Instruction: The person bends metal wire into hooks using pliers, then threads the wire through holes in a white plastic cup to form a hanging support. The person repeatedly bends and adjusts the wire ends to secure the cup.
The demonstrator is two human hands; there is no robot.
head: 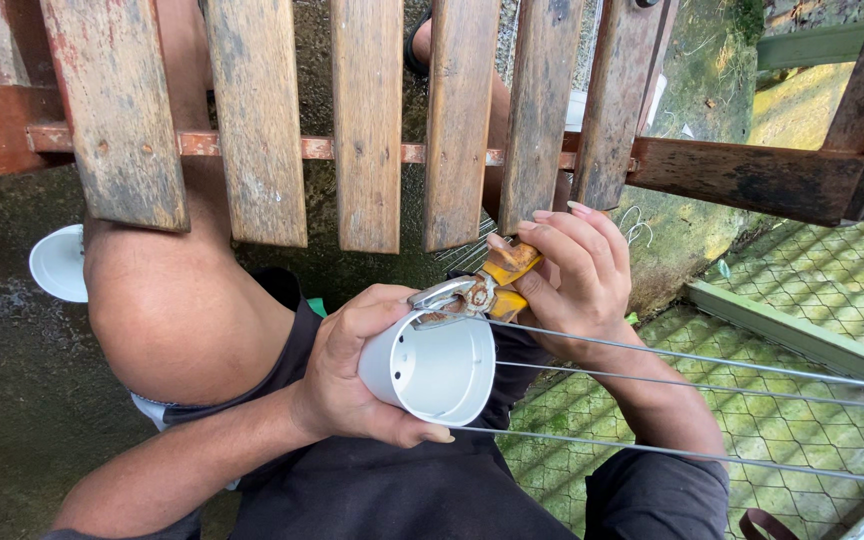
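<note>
Left hand (347, 375) grip clamped round a white cup (432, 370); right hand (577, 275) grip squeezing orange-handled pliers (482, 288) on its rim.

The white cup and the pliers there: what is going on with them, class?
A seated person grips a white plastic cup in the left hand, its open mouth turned toward the camera. The right hand holds rusty pliers with yellow handles, whose jaws sit at the cup's rim. Three thin wires run from the cup toward the right, above a wire mesh panel. A wooden slat frame stands just ahead, and another white cup lies on the ground at left.
</note>
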